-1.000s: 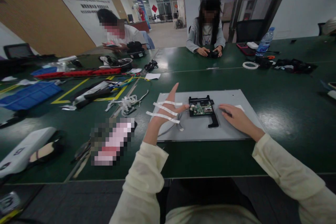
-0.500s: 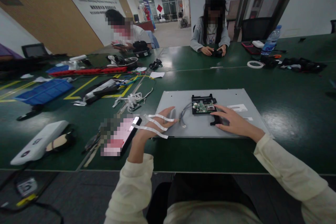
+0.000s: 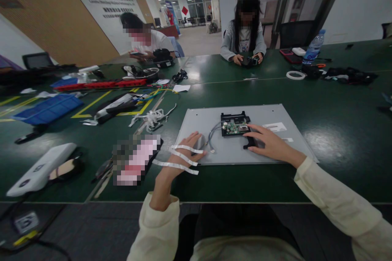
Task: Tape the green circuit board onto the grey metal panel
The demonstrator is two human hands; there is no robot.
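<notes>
A grey metal panel (image 3: 269,155) lies flat on the green table in front of me. A small green circuit board in a black bracket (image 3: 235,127) sits on its middle, with a grey cable (image 3: 212,136) running off to the left. My left hand (image 3: 183,155) rests flat on the panel's near left corner, fingers stretched out, with three white tape strips (image 3: 176,164) stuck across its back. My right hand (image 3: 269,144) lies on the panel just right of the bracket, fingers extended and touching its black leg.
A phone (image 3: 136,160) lies left of my left hand. Further left are a white device (image 3: 36,169), a blue tray (image 3: 49,108), a bundle of white strips (image 3: 150,118) and cables. Two other people sit across the table. A tape roll (image 3: 295,75) and water bottle (image 3: 312,47) stand far right.
My left hand has come down from a raised position to rest on the panel's left corner. My right hand has shifted left onto the bracket's leg.
</notes>
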